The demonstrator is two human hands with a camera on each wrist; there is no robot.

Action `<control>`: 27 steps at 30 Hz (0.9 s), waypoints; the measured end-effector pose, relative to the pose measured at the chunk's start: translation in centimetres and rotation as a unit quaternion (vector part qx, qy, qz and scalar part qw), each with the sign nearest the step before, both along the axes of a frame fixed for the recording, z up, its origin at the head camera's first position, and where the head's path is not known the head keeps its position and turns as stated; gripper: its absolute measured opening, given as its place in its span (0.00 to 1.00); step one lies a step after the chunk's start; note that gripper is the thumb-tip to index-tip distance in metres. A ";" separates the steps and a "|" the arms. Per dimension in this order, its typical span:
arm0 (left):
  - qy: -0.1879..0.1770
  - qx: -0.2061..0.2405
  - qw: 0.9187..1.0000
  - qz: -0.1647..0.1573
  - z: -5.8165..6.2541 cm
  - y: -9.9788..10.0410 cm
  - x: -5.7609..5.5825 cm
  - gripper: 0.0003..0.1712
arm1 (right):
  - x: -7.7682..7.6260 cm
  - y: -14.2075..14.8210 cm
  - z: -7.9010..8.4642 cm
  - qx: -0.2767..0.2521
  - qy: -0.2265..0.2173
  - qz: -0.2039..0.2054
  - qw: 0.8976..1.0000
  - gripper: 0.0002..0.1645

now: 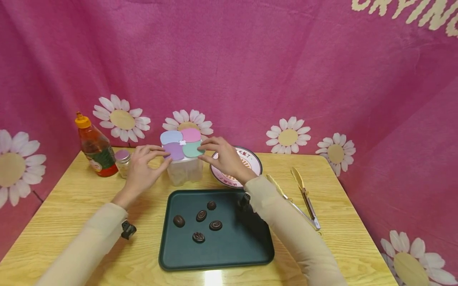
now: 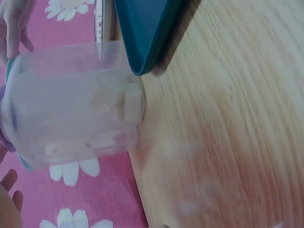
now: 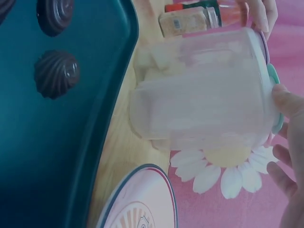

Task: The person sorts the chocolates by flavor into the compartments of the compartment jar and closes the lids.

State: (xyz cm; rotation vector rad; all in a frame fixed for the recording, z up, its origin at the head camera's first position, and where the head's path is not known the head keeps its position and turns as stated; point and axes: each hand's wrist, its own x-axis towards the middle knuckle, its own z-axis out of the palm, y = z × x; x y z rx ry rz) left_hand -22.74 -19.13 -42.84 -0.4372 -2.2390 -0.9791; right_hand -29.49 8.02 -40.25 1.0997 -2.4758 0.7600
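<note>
A clear storage box (image 1: 185,172) stands on the table, with blue, pink, purple and green petal-shaped flaps on its lid (image 1: 183,149). From the left my left hand (image 1: 143,165) reaches to the purple flap (image 1: 174,152), fingers and thumb spread at its edge. My right hand (image 1: 225,157) is at the green flap (image 1: 193,149) on the other side. In the right wrist view its thumb (image 3: 287,100) touches that flap, while the other fingers extend loosely behind. Pale pieces (image 3: 159,59) lie inside the box, blurred by its wall.
In front lies a dark green tray (image 1: 243,250) with several chocolates (image 1: 201,215). A round plate (image 1: 255,165) sits behind my right wrist, and tongs (image 1: 307,198) lie to the right. At left stand a sauce bottle (image 1: 94,147) and a small jar (image 1: 123,161).
</note>
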 end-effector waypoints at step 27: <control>-0.117 -0.044 0.992 -0.008 1.7 -1.4 -1.6 0.22 | 2.5 -1.6 -0.4 0.002 0.098 0.030 0.995 0.15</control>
